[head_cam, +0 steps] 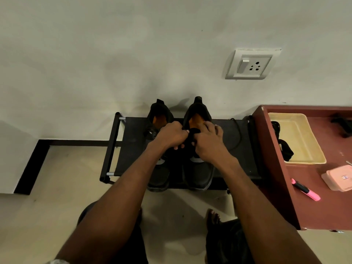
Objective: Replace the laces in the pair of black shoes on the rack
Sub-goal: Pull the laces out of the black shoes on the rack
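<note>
I see the rack [133, 141] standing on the floor [57, 187] with its rear edge against the wall [114, 54]. The two shoes [198, 174] sit side by side near the middle of the rack, toes at its front edge, heels at its rear edge. My left hand [170, 137] and right hand [208, 143] meet over the right-side shoe, between the two openings. A loose lace [237, 134] lies on the rack toward its right edge. The bench [308, 210] stands just right of the rack. A tray [297, 138] lies near the bench's rear-left corner; a box [338, 178] and a marker [305, 189] lie nearer its front. A wall socket [251, 63] sits above the rack's right end.
</note>
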Available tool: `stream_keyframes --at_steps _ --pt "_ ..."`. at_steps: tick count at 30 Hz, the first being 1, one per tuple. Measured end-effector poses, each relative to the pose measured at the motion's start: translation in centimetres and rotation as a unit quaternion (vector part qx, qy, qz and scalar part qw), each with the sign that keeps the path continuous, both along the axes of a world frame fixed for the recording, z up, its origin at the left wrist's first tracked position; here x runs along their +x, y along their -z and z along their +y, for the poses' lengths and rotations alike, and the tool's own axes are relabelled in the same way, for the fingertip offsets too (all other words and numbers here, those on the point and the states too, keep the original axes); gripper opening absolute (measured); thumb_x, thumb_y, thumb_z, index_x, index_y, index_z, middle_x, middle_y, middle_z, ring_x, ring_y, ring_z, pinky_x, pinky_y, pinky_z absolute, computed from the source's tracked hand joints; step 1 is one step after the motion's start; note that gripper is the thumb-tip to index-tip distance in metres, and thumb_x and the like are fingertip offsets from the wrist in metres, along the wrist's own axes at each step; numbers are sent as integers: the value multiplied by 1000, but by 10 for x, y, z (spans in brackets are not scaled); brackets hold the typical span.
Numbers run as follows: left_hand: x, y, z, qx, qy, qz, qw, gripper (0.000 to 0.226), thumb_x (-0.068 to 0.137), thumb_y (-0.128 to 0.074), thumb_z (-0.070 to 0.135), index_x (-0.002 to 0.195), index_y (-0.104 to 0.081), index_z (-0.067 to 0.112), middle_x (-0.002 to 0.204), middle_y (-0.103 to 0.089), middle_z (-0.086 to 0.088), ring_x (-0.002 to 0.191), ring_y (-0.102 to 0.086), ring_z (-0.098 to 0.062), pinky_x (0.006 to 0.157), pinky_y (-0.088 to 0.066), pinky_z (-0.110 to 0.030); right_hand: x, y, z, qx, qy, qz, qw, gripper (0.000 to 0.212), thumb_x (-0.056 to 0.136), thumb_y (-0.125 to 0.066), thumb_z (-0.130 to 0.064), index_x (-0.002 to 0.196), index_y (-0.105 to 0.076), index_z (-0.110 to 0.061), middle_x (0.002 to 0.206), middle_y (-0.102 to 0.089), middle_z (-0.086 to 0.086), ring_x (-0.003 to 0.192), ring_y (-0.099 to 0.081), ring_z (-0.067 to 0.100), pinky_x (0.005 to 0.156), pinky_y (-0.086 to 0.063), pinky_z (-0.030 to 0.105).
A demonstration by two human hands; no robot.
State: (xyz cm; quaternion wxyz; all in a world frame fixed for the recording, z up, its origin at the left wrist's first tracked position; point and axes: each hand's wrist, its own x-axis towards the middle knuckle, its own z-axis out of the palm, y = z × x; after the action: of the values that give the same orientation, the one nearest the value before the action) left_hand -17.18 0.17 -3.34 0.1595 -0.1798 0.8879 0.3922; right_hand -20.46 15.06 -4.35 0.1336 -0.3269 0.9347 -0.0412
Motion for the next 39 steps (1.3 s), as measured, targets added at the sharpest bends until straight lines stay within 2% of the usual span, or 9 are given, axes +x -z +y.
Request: stream_keyframes --at_steps 4,8,10,15,18,25,30,36,39 --pt "0 0 0 11 -2 -7 1000 26 100 -50 27 91 -65 8 68 -73 -8 53 -62 -21 58 -53 -32 -13 -18 10 -177 185 52 965 22 94 -54 -10 109 -70 -10 140 -45 9 134 -36 29 113 -21 45" --pt "0 1 -1 11 -5 -9 1000 26 102 -49 28 93 -64 9 70 -73 -9 54 -60 -20 62 -54 -33 -36 -33 34 -447 485 154 736 21 101 -46 -9 111 -62 -1 124 -55 16 115 -54 29 100 -38 27" --pt "0 2 -1 1 -7 -9 1000 26 102 -49 28 92 -63 9 71 -73 -9 52 -58 -19 58 -51 -30 -39 -35 42 -443 531 190 697 24 101 -47 -11 118 -58 2 129 -51 19 119 -52 32 101 -40 34" --pt "-3 2 1 -10 -13 -9 1000 27 102 -49 29 88 -62 10 70 -73 -9 53 -60 -20 58 -51 -30 -22 -30 25 -267 245 106 926 43 93 -60 -12 135 -55 -18 162 -21 12 151 -9 32 121 -10 51" --pt "-3 2 1 -9 -14 -8 1000 30 101 -50 29 86 -65 8 67 -72 -8 55 -63 -22 58 -51 -30 -8 -12 8 -98 65 -7 993 33 94 -58 -21 126 -64 -29 166 -5 6 152 5 30 120 1 51" --pt "-2 2 0 -14 -8 -9 1000 33 101 -49 29 88 -67 4 69 -73 -9 56 -62 -22 62 -54 -33 -17 -16 9 -122 122 -27 985 22 98 -55 -19 115 -70 -15 157 -26 4 146 -16 27 118 -9 46" --pt "0 0 1 -19 -11 -10 1000 33 103 -47 30 95 -66 5 69 -73 -8 53 -58 -18 59 -49 -28 -36 -34 39 -357 457 137 803 31 98 -57 -13 126 -55 -2 145 -42 20 136 -39 38 111 -33 43" --pt "2 -2 13 -81 -63 50 993 37 93 -65 43 74 -55 13 65 -64 -2 58 -62 -20 54 -45 -27 -21 -25 30 -220 386 -154 882 59 91 -65 -51 127 -51 -5 117 -59 8 111 -58 26 89 -47 37" --pt "5 -3 22 -95 -79 79 989 30 89 -70 39 92 -49 17 73 -52 5 67 -57 -15 58 -42 -28 -12 -21 15 -171 334 -144 916 48 91 -65 -42 119 -49 -7 115 -63 15 109 -60 37 82 -49 40"
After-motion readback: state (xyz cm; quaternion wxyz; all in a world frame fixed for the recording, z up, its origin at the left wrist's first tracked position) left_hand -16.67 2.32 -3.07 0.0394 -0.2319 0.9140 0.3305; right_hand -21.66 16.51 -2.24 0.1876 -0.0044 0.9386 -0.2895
